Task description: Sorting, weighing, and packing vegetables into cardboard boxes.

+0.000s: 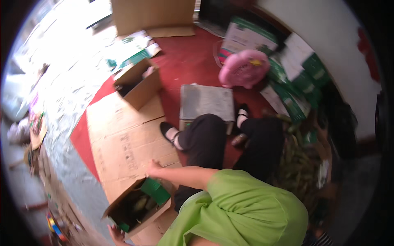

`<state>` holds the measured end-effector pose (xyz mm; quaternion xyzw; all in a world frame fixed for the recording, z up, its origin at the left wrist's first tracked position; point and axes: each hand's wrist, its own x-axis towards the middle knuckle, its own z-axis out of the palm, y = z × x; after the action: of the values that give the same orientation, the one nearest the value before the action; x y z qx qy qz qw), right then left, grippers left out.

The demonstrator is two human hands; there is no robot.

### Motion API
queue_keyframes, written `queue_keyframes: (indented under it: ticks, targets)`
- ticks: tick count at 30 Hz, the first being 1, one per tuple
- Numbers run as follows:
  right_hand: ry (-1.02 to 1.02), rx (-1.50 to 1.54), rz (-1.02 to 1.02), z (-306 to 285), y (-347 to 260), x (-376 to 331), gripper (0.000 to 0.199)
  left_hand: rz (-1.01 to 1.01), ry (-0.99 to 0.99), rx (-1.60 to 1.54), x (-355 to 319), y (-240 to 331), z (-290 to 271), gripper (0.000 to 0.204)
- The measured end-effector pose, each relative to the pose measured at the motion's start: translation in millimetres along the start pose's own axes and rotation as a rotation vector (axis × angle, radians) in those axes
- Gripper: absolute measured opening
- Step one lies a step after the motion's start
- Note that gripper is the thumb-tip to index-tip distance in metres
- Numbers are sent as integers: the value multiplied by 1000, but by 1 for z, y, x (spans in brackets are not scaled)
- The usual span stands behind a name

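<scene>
An open cardboard box [150,217] with green flaps stands tilted at the lower left, on a flattened cardboard sheet [119,143]. Inside its dark interior lie some pale greenish pieces [141,203], too blurred to name. My left hand [116,233] grips the box's near left corner, fingers curled at its edge. Across the box, my right hand [154,168] is closed at the far upper corner, with the arm stretched over my lap. Motion blur softens the fingers of both hands.
Another open box [141,88] stands farther ahead on the sheet. A grey-topped low block [206,101] sits before my feet, with a pink round stool [245,69] behind it. Green-and-white cartons [293,78] and a heap of long greenish-brown pieces [297,160] lie at the right.
</scene>
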<state>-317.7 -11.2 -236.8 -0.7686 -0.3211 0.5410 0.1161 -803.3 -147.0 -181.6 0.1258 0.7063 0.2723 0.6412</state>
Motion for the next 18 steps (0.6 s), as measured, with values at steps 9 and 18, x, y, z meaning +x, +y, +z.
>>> queue_keyframes:
  ticks: [9,18]
  targets:
    - [6,465,-633,-164,-66,-77,33,754,-50,405,28,136,94,56]
    - [332,937,-924,-371,15,-202,20,1345,-444,1300,-78,74,476,37]
